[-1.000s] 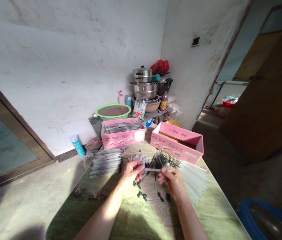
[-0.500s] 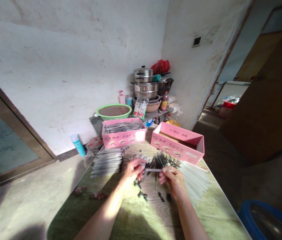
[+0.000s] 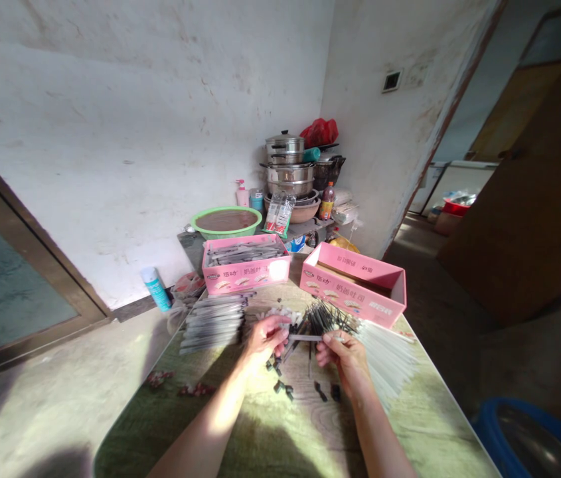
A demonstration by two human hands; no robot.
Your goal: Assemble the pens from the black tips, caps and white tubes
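Above the middle of the table, a slim greyish plastic tube (image 3: 306, 338) stretches between my hands. My right hand (image 3: 340, 352) pinches its right end between thumb and fingers. My left hand (image 3: 267, 337) is closed at the tube's left end; whether it also grips a small part there I cannot make out. Behind the hands lie a heap of thin black sticks (image 3: 327, 318) and a pile of small white pieces (image 3: 285, 313). Small black caps (image 3: 283, 388) are scattered in front of the left hand. To the right, long translucent tubes (image 3: 387, 362) are fanned out.
Filled tubes (image 3: 213, 325) lie in a stack at the left. A pink box (image 3: 245, 279) of similar tubes and another pink box (image 3: 354, 292) stand along the table's back edge. Beyond them are a green basin (image 3: 225, 232) and stacked pots (image 3: 290, 176). A blue tub (image 3: 494, 425) is at lower right.
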